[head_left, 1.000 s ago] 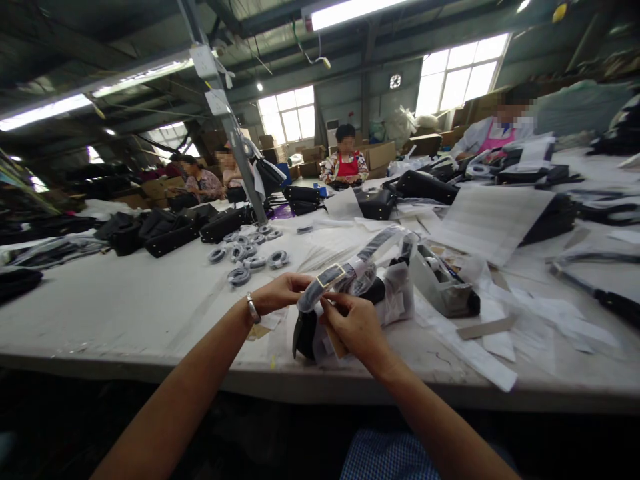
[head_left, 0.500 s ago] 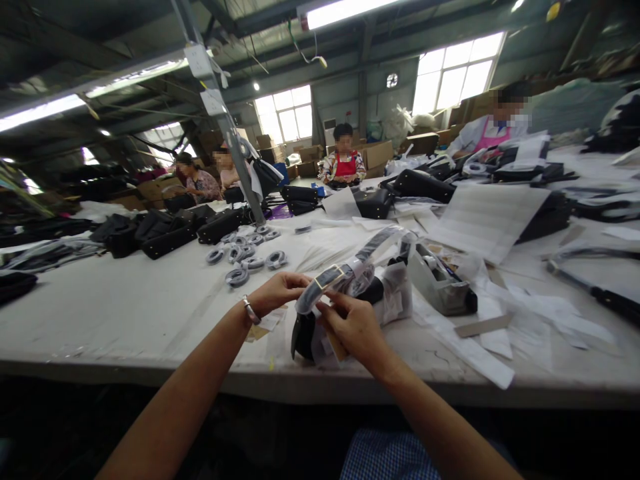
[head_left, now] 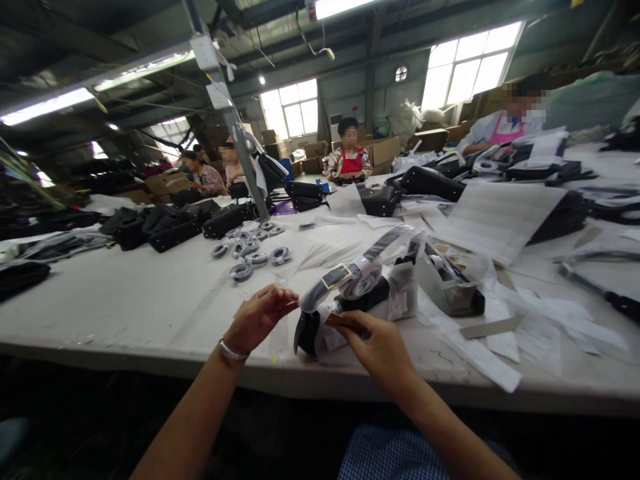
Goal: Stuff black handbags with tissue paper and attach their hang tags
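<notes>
A black handbag (head_left: 307, 331) lies at the near edge of the table, partly covered in white wrapping. Its handle (head_left: 314, 295) arches over it, sheathed in clear film, with a gold rectangular buckle (head_left: 337, 276). A coiled, wrapped strap (head_left: 361, 283) rests on top of the bag. My left hand (head_left: 263, 315), wearing a bracelet, is just left of the handle, fingers stretched out and nothing visible in them. In front of the bag, my right hand (head_left: 375, 340) pinches a small brown piece of card (head_left: 334, 320); most of the card is hidden by the fingers.
A grey tape dispenser (head_left: 445, 287) stands right of the bag, among paper strips (head_left: 475, 347). Several coiled straps (head_left: 241, 272) lie beyond my left hand. A metal post (head_left: 240, 133) rises from the table (head_left: 125, 300). More black bags (head_left: 180, 230) and co-workers (head_left: 350, 160) are farther back.
My left hand has come away from the handle, moving left and opening. My right hand has shifted slightly right, drawing the brown card up from the bag's front.
</notes>
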{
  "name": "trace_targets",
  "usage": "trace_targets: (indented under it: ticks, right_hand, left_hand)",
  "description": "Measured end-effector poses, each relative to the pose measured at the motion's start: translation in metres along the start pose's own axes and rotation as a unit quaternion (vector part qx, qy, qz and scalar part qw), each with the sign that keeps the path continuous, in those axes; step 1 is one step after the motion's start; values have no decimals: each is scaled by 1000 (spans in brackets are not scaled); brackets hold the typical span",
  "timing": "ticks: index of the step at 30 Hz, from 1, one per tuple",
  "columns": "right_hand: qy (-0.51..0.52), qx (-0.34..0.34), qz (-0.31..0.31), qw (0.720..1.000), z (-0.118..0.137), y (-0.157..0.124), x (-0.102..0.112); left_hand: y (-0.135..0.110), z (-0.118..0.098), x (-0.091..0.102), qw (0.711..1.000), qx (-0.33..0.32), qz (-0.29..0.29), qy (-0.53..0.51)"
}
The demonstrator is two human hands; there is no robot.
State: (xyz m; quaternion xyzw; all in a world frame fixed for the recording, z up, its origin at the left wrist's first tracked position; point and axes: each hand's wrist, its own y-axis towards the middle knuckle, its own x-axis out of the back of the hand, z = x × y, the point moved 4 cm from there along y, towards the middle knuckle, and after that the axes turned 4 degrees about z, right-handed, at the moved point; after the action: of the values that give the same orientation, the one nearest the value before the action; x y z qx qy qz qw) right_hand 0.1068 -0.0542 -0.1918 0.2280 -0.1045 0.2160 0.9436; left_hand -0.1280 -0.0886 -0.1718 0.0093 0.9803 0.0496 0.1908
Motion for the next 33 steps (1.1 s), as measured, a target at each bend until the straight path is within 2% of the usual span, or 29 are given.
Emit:
trace_targets:
  ticks: [3, 5, 8, 11, 13, 17, 20, 23, 26, 28, 31, 33]
  right_hand:
    - [16, 42, -56, 997, 7, -9, 6]
    - [63, 98, -53, 992, 13, -12, 6]
    - [107, 188, 20, 976, 28, -10, -3]
    - [79, 238, 81, 965, 43, 3, -15]
    - [30, 224, 64, 972, 48, 15, -20]
    - [-88, 133, 20, 987, 50, 37, -26]
    - [-196, 108, 36, 974, 58, 45, -28]
    - [-297, 104, 59, 947, 68, 49, -30]
    - [-326, 96, 80, 937, 71, 51, -31]
    - [-268, 89, 97, 954, 67, 51, -31]
    - [-52, 82, 107, 989, 61, 48, -30]
    - [116, 52, 102, 987, 55, 45, -29]
  left_hand:
    - [-2, 11, -2, 996, -17, -26, -83]
    - [0, 19, -4, 993, -32, -39, -103]
    - [7, 29, -6, 992, -54, -48, -99]
    - [12, 32, -9, 994, -73, -41, -70]
    - [13, 30, -10, 995, -84, -29, -37]
    - [9, 19, -9, 994, -106, -6, 37]
    - [3, 8, -11, 989, -116, 3, 89]
    - [-2, -5, -22, 978, -123, 12, 168]
    - [-9, -22, -37, 932, -173, 4, 319]
    - [-17, -32, -47, 880, -229, -13, 415]
    - [-34, -36, -56, 785, -311, -69, 531]
    - [-46, -30, -56, 737, -344, -136, 565]
